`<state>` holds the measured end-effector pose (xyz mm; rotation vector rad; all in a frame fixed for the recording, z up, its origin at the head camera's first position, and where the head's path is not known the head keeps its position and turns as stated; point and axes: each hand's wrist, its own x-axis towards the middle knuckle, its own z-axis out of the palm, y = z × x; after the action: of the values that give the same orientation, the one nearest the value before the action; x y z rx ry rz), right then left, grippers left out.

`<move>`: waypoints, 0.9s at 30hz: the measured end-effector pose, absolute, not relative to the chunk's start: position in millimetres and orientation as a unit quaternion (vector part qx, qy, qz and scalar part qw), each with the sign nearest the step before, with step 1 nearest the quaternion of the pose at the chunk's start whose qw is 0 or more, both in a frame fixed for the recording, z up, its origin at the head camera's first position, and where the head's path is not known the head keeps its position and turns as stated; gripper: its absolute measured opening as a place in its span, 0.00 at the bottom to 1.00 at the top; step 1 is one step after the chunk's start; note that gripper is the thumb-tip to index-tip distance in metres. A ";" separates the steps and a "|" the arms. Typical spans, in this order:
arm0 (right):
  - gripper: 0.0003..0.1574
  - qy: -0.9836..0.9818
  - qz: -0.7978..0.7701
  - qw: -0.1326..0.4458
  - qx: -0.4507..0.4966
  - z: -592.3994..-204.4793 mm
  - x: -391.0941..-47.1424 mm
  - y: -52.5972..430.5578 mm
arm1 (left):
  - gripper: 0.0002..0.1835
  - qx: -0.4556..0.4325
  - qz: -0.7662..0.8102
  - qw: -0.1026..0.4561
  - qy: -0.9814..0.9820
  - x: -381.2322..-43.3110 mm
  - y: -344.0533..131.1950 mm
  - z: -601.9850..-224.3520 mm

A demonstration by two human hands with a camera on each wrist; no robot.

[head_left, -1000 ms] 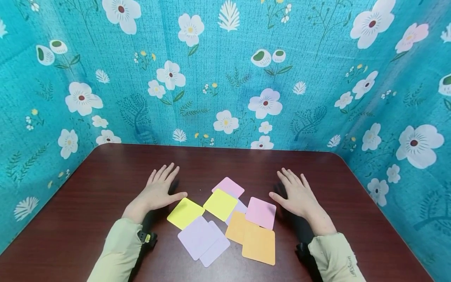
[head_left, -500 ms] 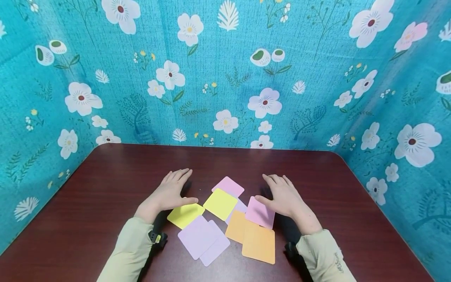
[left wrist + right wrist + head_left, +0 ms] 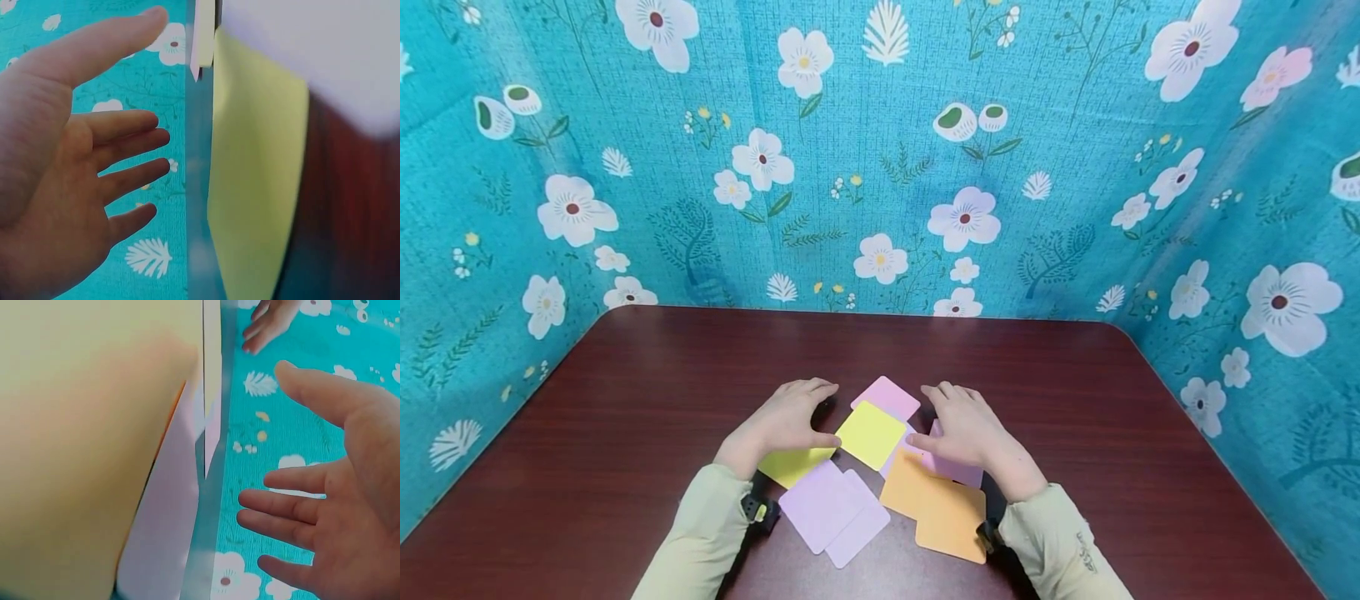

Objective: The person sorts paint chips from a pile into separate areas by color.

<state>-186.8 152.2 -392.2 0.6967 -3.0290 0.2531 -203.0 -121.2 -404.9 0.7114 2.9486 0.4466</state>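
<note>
Square cards with rounded corners lie scattered on the table. My left hand (image 3: 786,421) hovers over a yellow card (image 3: 792,468), fingers spread and nothing held; the left wrist view shows the palm (image 3: 50,181) apart from that card. Over a pink card (image 3: 964,473), partly hidden by it, is my right hand (image 3: 966,429), also holding nothing. Between the hands a second yellow card (image 3: 871,435) overlaps another pink card (image 3: 891,395) and a lilac one (image 3: 895,454). Two orange cards (image 3: 951,525) overlap at the right front, and two lilac cards (image 3: 818,504) at the left front.
The dark reddish-brown table (image 3: 662,367) has rounded far corners. A turquoise flowered cloth (image 3: 850,167) hangs behind it and along both sides. A black wrist strap (image 3: 758,510) sits at my left sleeve, another at the right one.
Both hands have moved inward from the sides of the cards, the left to the right and the right to the left, now covering parts of the outer cards. The cards keep their places.
</note>
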 end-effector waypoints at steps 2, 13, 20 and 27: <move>0.48 -0.971 0.077 0.006 0.228 -391.4 -187.1 146.6 | 0.44 0.237 0.143 0.041 0.960 -202.9 -116.7 -405.2; 0.47 -0.963 0.073 -0.029 0.259 -396.2 -187.4 124.3 | 0.43 0.286 0.159 0.070 0.942 -202.0 -97.8 -407.8; 0.48 -0.964 0.055 -0.048 0.257 -398.5 -187.8 117.4 | 0.44 0.295 0.158 0.076 0.939 -202.1 -89.8 -409.5; 0.50 -0.966 0.024 -0.051 0.253 -400.5 -187.8 111.5 | 0.44 0.302 0.152 0.080 0.938 -203.4 -84.6 -409.7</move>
<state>-187.8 111.5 -400.5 0.8220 -3.1377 0.0786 -203.4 -84.6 -409.7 0.9041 2.8051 0.4553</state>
